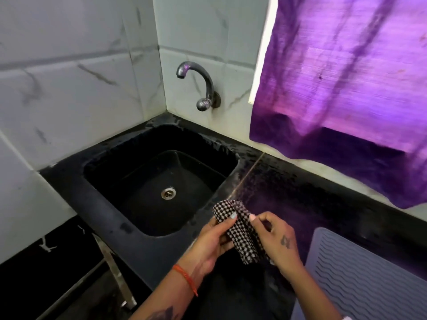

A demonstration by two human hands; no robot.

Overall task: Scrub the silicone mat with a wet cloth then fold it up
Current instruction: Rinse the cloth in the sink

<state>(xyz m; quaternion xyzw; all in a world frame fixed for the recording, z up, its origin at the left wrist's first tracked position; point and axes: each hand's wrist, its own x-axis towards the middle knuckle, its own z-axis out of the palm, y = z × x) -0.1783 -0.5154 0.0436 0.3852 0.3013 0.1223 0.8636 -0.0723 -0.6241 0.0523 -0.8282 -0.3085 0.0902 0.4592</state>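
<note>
Cloth: a black-and-white checked cloth (240,232), bunched into a narrow strip, held over the front edge of the tabletop (300,192) just right of the sink (111,181).
Left hand: the left hand (212,241) grips the strip from its left side, thumb laid across the top.
Right hand: the right hand (279,243) pinches the strip from its right side, thumb and fingers curled on the fabric.
Cloth axis: the strip runs from far-left, near the sink rim, to near-right, toward the person.
Mat: the ribbed grey mat (360,273) lies flat on the tabletop at the lower right, just beside the right hand, not touching the cloth.
Nearer hand: the right hand is the closer one to the mat; the left is closer to the sink.
Tap: the tap (201,88) sits on the far wall behind the sink, well apart from the cloth; no water is seen running.
Judgement: whether the cloth is wet cannot be told; if dry, the move goes left and away to the tap, if wet, right to the mat.
</note>
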